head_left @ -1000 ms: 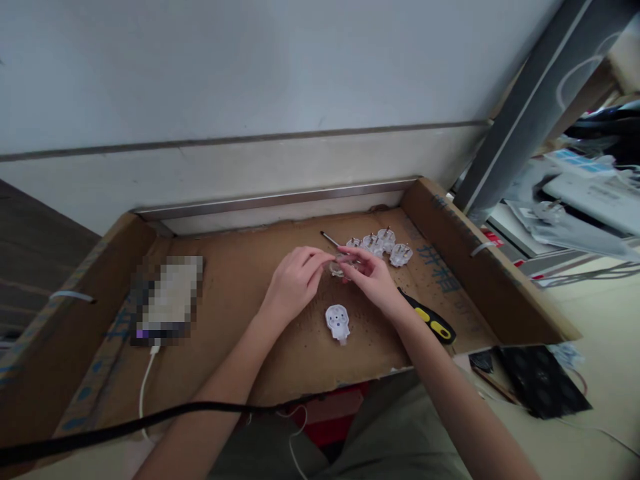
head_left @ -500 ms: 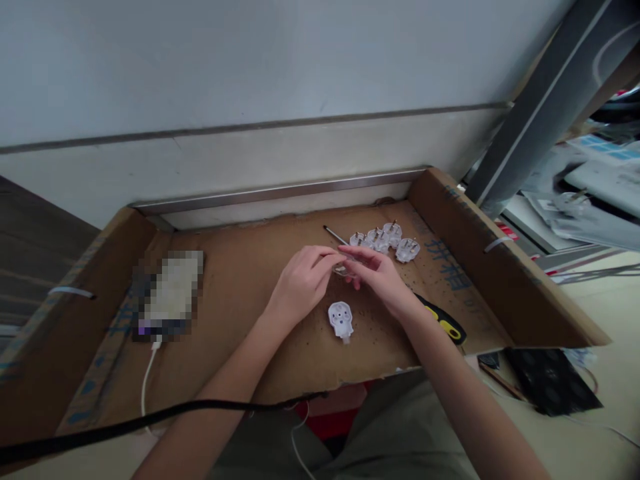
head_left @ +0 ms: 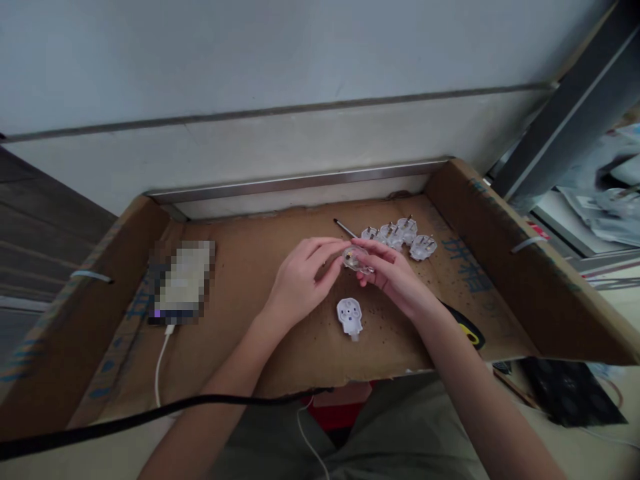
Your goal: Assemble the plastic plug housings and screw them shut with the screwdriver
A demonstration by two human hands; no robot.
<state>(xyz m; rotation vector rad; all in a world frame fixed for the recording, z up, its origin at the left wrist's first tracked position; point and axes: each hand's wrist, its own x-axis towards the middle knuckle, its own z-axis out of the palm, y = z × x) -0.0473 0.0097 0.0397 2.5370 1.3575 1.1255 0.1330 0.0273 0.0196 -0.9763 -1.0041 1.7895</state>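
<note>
A clear plastic plug housing with a brass-coloured part inside is between my two hands over the cardboard. The right hand grips it by its right side with thumb and fingers. From the other side my left hand pinches at its left edge, fingertips touching it. Below them lies a white plug half, its inner or face side up, with small holes showing. Just beyond my right fingers sit several clear plug pieces with metal pins, and another one lies a little apart.
A screwdriver lies by the pin pieces. Under my right forearm is a black-and-yellow handle. A blurred-out phone-like device with a white cable rests at left. Cardboard walls border the tray, and a black strap crosses its front.
My hands have tilted the clear plug housing so more of it shows, and the right fingers have opened out slightly around it. The whole view has shifted slightly.
</note>
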